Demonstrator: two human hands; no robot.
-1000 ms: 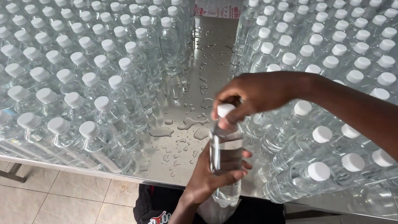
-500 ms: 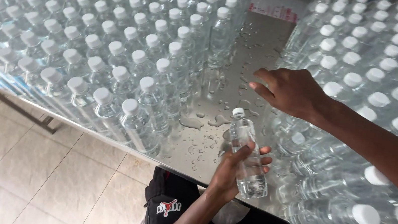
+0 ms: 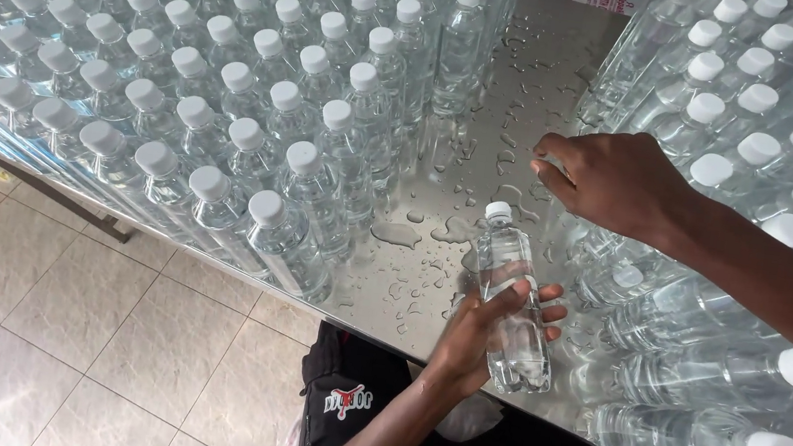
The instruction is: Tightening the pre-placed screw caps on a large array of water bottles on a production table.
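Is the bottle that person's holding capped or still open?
Capped. The bottle in the left hand has a white cap seated on its neck. The right hand hovers beside it, not touching the cap.

right hand (image 3: 613,184): lifted off cap, now clear | bottle (image 3: 512,308): lowered, tilted in left hand (image 3: 484,330)

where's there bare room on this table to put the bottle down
One free patch: the wet metal strip between the left block of bottles and the right block, from the table's near edge to the far end. The left hand holds the bottle over its near end. Both blocks are packed tight.
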